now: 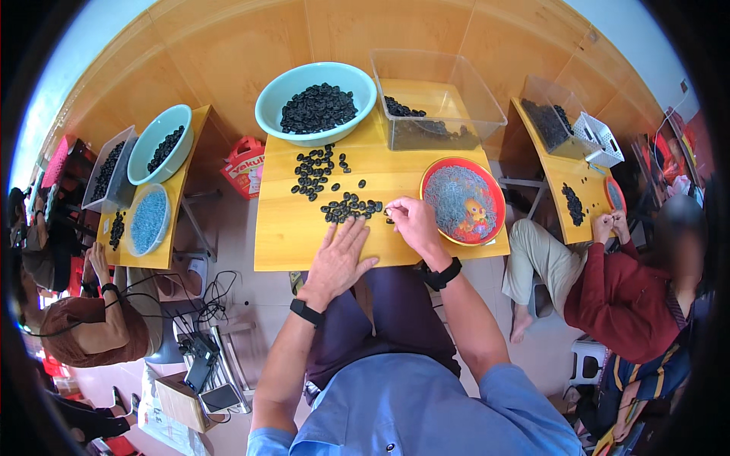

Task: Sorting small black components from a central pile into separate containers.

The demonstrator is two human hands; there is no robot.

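The person's left hand (340,254) lies flat on the wooden counter (289,235) at the centre of the frame, fingers spread and holding nothing, their tips just below a loose row of small black pieces (351,208). That row runs left to right across the counter, and its right end meets the right hand (414,222), which is the nearer one. The right fingers are pinched together at the left edge of that hand on what looks like one small piece, too small to be sure of. More black pieces lie scattered above, toward a teal bowl (268,106) heaped with them. A clear plastic bin (487,114) at upper right holds a thinner layer. Just right of the right hand sits a red plate (427,176) covered with fine grey-blue bits.
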